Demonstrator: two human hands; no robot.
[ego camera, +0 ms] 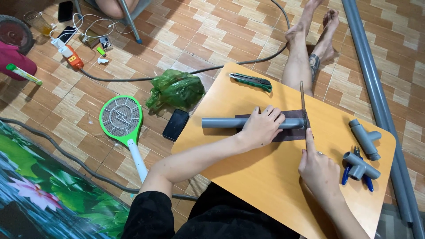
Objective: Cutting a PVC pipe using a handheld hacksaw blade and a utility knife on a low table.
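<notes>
A short grey pipe lies across a small wooden lap table, resting on a dark brown sheet. My left hand presses down on the pipe's middle. My right hand grips a thin saw blade, index finger stretched along it. The blade stands across the pipe's right end, touching it.
On the table: a green utility knife at the far edge, two grey pipe fittings and blue-handled pliers on the right. On the tiled floor: a black phone, green plastic bag, green electric swatter, long grey pipes, cables.
</notes>
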